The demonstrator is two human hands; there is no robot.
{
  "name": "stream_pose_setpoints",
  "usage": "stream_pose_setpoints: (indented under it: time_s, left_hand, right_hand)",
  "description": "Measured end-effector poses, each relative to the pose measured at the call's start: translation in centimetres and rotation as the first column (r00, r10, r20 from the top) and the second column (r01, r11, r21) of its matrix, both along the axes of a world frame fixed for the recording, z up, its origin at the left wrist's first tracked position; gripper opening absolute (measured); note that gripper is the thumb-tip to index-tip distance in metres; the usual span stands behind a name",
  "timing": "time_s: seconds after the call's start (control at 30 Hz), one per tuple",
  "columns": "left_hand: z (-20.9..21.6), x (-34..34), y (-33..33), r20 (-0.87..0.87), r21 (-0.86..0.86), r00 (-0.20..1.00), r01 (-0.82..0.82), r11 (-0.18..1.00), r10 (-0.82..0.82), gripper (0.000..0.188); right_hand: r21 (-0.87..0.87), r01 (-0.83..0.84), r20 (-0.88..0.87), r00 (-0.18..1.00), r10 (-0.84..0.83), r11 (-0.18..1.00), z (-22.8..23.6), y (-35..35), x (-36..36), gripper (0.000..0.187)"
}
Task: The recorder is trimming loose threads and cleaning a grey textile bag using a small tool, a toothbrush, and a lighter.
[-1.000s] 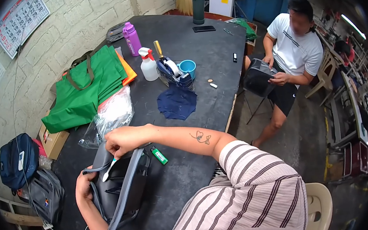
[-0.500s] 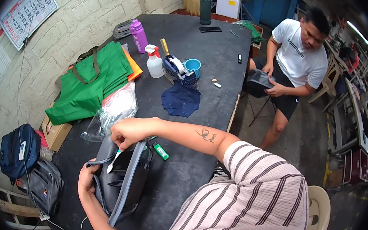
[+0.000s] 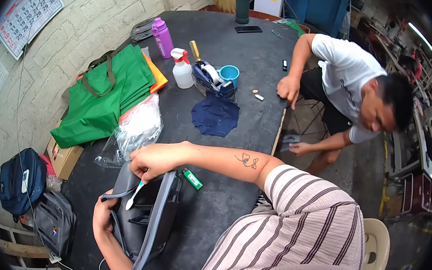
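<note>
A dark grey zippered bag (image 3: 157, 223) lies opened out on the table, its mouth spread to show the smooth lining. My left hand (image 3: 102, 215) grips its left rim, the fingers curled over the zipper edge. Reaching across from the right, my right hand (image 3: 155, 161) is closed round the handle of a white and teal toothbrush (image 3: 133, 198). The toothbrush's head points down at the lining inside the bag; whether it touches is hard to tell. A green lighter (image 3: 192, 178) lies just right of the bag.
Left of the bag are a clear plastic bag (image 3: 133, 129), green fabric bags (image 3: 97, 104) and a cardboard box (image 3: 64, 157). Farther off stand a spray bottle (image 3: 183, 73), a blue cup (image 3: 229, 75) and a navy cloth (image 3: 216, 116). A co-worker (image 3: 355, 79) leans by the table's right edge.
The co-worker, earlier upright with a dark bag in both hands, now bends down, one hand at the table edge and the other low. My hands have barely shifted; the toothbrush's head sits slightly lower.
</note>
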State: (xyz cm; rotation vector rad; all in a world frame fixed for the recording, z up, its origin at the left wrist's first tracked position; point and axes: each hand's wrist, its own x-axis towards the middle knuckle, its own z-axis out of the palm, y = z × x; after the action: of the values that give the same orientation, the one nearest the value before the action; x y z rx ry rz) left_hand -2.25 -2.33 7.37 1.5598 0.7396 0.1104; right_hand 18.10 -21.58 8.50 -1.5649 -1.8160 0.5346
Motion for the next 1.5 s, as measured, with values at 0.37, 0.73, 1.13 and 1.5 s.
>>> stream_pose_setpoints:
  time_s: [0.37, 0.73, 1.13, 1.5]
  left_hand:
    - [1.7, 0.0, -2.2, 0.024, 0.077, 0.999, 0.045, 0.996, -0.047, 0.025]
    - [1.5, -0.1, -0.5, 0.074, 0.244, 0.944, 0.297, 0.923, -0.323, 0.015]
    - [2.4, 0.0, -1.9, -0.056, 0.119, 0.993, 0.107, 0.987, -0.101, 0.024]
    - [3.2, -1.1, -2.2, 0.062, 0.316, 0.952, 0.267, 0.91, -0.301, 0.032]
  right_hand:
    - [-0.013, 0.257, -0.017, 0.966, -0.257, 0.966, -0.1, -10.2, 2.8, 0.028]
    - [0.219, 0.38, -0.203, 0.919, -0.339, 0.899, 3.0, -11.7, 2.7, 0.014]
    - [0.167, 0.024, 0.043, 0.999, -0.032, 0.986, 3.2, -0.7, -1.2, 0.012]
    - [0.163, 0.031, -0.225, 0.974, 0.007, 0.986, 0.8, -2.2, -2.1, 0.02]
